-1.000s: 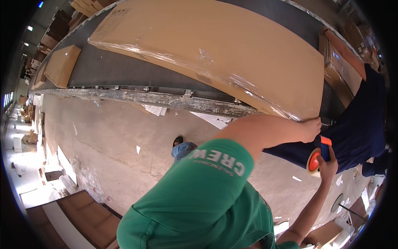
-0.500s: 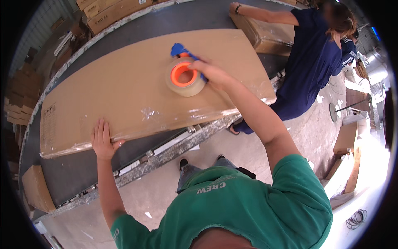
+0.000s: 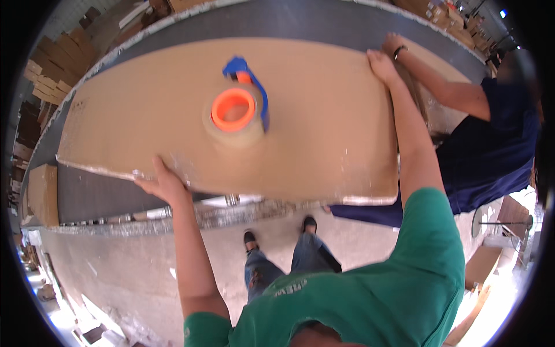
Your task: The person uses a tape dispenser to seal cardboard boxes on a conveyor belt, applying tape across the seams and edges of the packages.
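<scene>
1. A large flat cardboard box (image 3: 173, 110), wrapped in clear film, lies across the dark conveyor belt (image 3: 87, 199) that serves as worktop; what is inside cannot be seen.
2. A tape dispenser (image 3: 238, 107) with a blue handle and an orange-cored roll of clear tape rests on top of the box, near its middle, untouched.
3. A smaller cardboard box (image 3: 41, 194) sits on the belt at the far left, well apart; stacked cartons (image 3: 43, 84) stand beyond.
4. A co-worker in a dark blue shirt (image 3: 491, 156) stands at the right end, a co-worker's hand (image 3: 393, 43) on the box's far corner.
5. The left hand (image 3: 165, 184) grips the box's near edge, fingers curled around it.
6. The right hand (image 3: 381, 63) lies spread and flat on the box's right end.
</scene>
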Action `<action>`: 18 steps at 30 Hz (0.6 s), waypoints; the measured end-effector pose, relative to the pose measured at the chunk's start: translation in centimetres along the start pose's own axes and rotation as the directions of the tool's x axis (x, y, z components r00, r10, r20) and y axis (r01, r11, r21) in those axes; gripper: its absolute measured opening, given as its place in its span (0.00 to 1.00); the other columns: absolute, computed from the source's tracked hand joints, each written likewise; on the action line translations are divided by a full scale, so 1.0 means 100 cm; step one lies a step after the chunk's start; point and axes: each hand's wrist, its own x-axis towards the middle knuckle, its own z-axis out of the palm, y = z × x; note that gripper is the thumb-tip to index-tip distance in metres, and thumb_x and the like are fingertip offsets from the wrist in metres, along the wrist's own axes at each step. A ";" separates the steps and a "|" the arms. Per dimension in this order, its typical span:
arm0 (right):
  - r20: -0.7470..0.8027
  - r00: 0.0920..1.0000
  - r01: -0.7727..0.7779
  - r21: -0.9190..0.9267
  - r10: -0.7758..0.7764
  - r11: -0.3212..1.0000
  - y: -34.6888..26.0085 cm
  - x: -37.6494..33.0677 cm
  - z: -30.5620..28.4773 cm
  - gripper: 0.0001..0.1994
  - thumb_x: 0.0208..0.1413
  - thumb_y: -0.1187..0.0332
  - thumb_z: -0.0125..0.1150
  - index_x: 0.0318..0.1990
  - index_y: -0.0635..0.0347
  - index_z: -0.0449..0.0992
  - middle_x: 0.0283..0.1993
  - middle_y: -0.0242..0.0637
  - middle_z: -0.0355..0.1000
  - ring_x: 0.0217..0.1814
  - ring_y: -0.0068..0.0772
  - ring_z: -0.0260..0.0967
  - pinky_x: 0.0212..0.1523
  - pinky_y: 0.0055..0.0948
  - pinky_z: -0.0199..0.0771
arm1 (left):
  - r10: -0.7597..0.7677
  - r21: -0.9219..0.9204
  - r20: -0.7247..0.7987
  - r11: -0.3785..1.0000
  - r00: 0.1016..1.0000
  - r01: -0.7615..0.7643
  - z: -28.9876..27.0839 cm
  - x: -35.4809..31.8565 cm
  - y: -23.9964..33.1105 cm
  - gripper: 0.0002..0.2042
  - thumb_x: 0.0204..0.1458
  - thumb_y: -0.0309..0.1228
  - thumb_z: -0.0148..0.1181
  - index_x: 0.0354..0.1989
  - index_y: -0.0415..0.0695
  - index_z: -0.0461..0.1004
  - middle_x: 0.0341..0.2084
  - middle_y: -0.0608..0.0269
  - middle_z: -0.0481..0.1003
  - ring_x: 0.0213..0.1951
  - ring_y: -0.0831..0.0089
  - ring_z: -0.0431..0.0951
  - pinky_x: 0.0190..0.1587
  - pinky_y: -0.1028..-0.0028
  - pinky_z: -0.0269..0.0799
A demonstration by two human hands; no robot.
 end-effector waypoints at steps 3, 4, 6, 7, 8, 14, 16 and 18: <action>-0.066 0.995 -0.080 -0.072 0.076 0.994 -0.048 -0.036 -0.009 0.24 0.62 0.51 0.41 0.49 0.62 0.76 0.51 0.54 0.72 0.57 0.56 0.67 0.59 0.42 0.64 | 0.176 0.155 0.033 0.972 0.984 -0.179 -0.030 0.031 -0.015 0.40 0.55 0.31 0.60 0.69 0.35 0.40 0.66 0.47 0.51 0.62 0.60 0.62 0.61 0.64 0.62; -0.086 0.991 -0.113 -0.074 0.107 0.991 -0.054 -0.061 -0.011 0.24 0.62 0.52 0.41 0.48 0.62 0.76 0.50 0.55 0.73 0.57 0.56 0.67 0.59 0.42 0.64 | 0.212 0.123 0.104 0.967 0.972 -0.224 -0.041 0.035 -0.013 0.39 0.54 0.31 0.60 0.69 0.35 0.43 0.65 0.47 0.54 0.62 0.60 0.62 0.61 0.64 0.62; -0.139 0.979 -0.161 -0.066 0.151 0.985 -0.067 -0.124 -0.012 0.23 0.61 0.54 0.41 0.47 0.62 0.76 0.49 0.55 0.73 0.56 0.56 0.67 0.58 0.42 0.65 | 0.258 0.098 0.212 0.954 0.943 -0.283 -0.067 0.057 -0.016 0.36 0.54 0.32 0.61 0.67 0.34 0.49 0.62 0.47 0.59 0.61 0.61 0.62 0.61 0.64 0.62; -0.169 0.974 -0.161 -0.047 0.151 0.986 -0.078 -0.159 -0.010 0.22 0.61 0.54 0.41 0.47 0.62 0.77 0.49 0.55 0.73 0.56 0.56 0.68 0.58 0.43 0.66 | 0.279 0.109 0.237 0.944 0.930 -0.311 -0.087 0.076 -0.013 0.35 0.54 0.34 0.61 0.66 0.33 0.52 0.61 0.47 0.61 0.61 0.61 0.63 0.61 0.63 0.62; -0.195 0.969 -0.157 -0.026 0.149 0.987 -0.094 -0.189 -0.004 0.22 0.61 0.55 0.41 0.47 0.62 0.77 0.49 0.55 0.73 0.55 0.56 0.68 0.57 0.43 0.66 | 0.258 0.137 0.335 0.938 0.906 -0.318 -0.103 0.097 -0.007 0.35 0.55 0.35 0.60 0.66 0.33 0.51 0.62 0.47 0.60 0.61 0.60 0.64 0.60 0.64 0.63; -0.371 0.927 -0.028 0.087 0.058 0.996 -0.160 -0.385 0.021 0.20 0.59 0.62 0.44 0.49 0.66 0.76 0.46 0.60 0.73 0.52 0.60 0.69 0.57 0.45 0.66 | 0.575 0.353 0.511 0.536 0.638 -0.767 -0.202 -0.028 0.067 0.27 0.55 0.45 0.60 0.55 0.35 0.68 0.51 0.47 0.73 0.53 0.59 0.73 0.54 0.67 0.66; -0.292 0.954 -0.085 -0.064 0.063 0.994 -0.176 -0.420 0.003 0.20 0.58 0.62 0.44 0.50 0.67 0.74 0.46 0.62 0.72 0.51 0.61 0.69 0.56 0.46 0.67 | 0.423 0.185 0.822 0.436 0.382 -0.881 -0.228 -0.150 0.079 0.28 0.54 0.42 0.55 0.58 0.34 0.64 0.56 0.43 0.67 0.58 0.53 0.65 0.59 0.60 0.58; 0.007 0.997 -0.066 -0.268 0.071 0.961 -0.184 -0.423 -0.017 0.21 0.58 0.62 0.46 0.54 0.67 0.70 0.47 0.61 0.72 0.51 0.61 0.70 0.55 0.46 0.68 | 0.105 0.139 0.981 0.197 0.162 -0.971 -0.235 -0.260 0.099 0.29 0.54 0.39 0.50 0.61 0.32 0.59 0.60 0.40 0.61 0.63 0.47 0.58 0.63 0.53 0.51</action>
